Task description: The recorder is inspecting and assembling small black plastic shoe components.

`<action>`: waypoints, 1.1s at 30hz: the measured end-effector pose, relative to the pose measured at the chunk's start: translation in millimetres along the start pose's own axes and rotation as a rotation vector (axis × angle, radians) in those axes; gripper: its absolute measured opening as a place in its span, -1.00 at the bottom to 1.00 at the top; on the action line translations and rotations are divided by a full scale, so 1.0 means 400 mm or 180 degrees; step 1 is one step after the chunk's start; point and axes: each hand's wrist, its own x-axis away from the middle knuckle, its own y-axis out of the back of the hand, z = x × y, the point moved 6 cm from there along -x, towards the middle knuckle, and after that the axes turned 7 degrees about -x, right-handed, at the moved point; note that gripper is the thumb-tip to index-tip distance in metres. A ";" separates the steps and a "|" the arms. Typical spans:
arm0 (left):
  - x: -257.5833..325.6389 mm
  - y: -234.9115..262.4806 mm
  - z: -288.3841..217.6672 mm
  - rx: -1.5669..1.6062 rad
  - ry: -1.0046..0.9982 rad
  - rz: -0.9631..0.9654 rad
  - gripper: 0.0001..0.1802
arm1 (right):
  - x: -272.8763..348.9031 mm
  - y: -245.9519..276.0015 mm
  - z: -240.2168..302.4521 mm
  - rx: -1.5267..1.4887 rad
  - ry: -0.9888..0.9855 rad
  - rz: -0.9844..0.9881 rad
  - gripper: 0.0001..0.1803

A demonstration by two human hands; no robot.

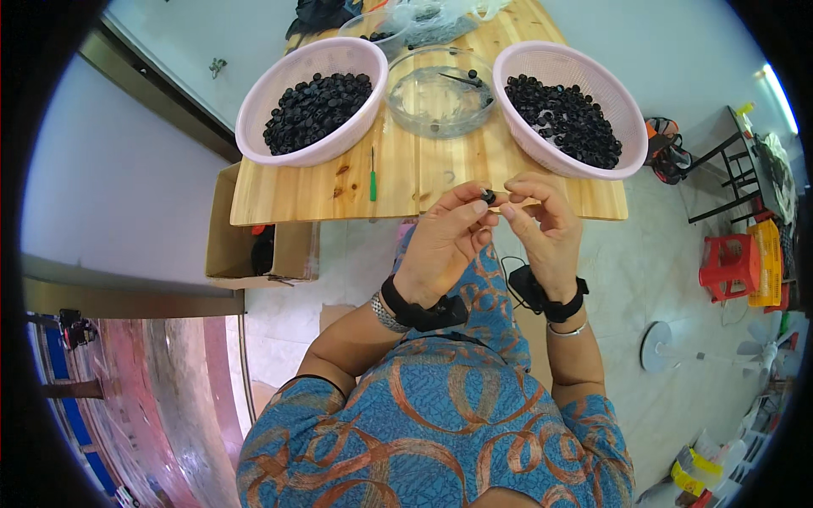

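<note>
My left hand [445,241] pinches a small round black part [489,196] between thumb and forefinger, just off the table's near edge. Close beside it on the right, my right hand [549,233] has its thumb and fingers curled toward the part. Whatever lies between those right fingertips is too small to make out. Beyond my hands, a pink basket [254,127] on the left holds a heap of small black parts [318,110]. A second pink basket [622,106] on the right holds more black pieces [567,123], ring-like in look.
On the wooden table [398,182], a green-handled screwdriver [373,184] lies near the left basket. A clear round tub [423,127] between the baskets has a black tool across it. Clear plastic bags [440,25] lie behind. Below the table's left side stands a cardboard box [220,245].
</note>
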 end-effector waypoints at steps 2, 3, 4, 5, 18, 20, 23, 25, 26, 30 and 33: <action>-0.010 -0.005 0.000 -0.0174 -0.0087 0.0073 -0.76 | 0.007 -0.006 -0.004 -0.0115 0.0146 -0.0106 -0.74; -0.013 -0.011 -0.006 -0.0416 -0.0231 0.0113 -0.75 | 0.011 -0.002 -0.011 -0.0250 0.0075 -0.0197 -0.74; -0.017 -0.018 -0.012 -0.0662 -0.0374 0.0157 -0.74 | 0.012 0.000 -0.014 -0.0253 0.0081 -0.0232 -0.74; -0.024 -0.025 -0.009 -0.0686 -0.0347 0.0179 -0.74 | 0.014 0.008 -0.019 -0.0411 0.0023 -0.0353 -0.74; -0.102 -0.281 -0.074 -0.4719 -0.1328 0.1106 -0.69 | 0.038 0.141 -0.041 -0.2559 -0.0488 -0.1104 -0.80; -0.141 -0.308 -0.084 -0.4829 -0.1063 0.1162 -0.69 | 0.046 0.185 -0.042 -0.2727 -0.0473 -0.1287 -0.81; -0.251 -0.350 -0.123 -0.5725 -0.1735 0.1239 -0.75 | 0.063 0.245 -0.032 -0.2934 -0.0137 -0.1221 -0.81; -0.325 -0.375 -0.119 -0.6784 -0.2490 0.1976 -0.78 | 0.071 0.264 -0.033 -0.2957 -0.0079 -0.1131 -0.80; -0.365 -0.377 -0.120 -0.6814 -0.2474 0.1968 -0.78 | 0.073 0.270 -0.031 -0.2955 -0.0019 -0.1037 -0.79; -0.544 -0.321 -0.012 -0.7838 -0.1274 0.2454 -0.76 | 0.088 0.294 -0.061 -0.3030 -0.0077 -0.1144 -0.78; -0.597 -0.281 0.055 -0.8288 -0.0318 0.2390 -0.73 | 0.097 0.303 -0.081 -0.3296 -0.0318 -0.1385 -0.77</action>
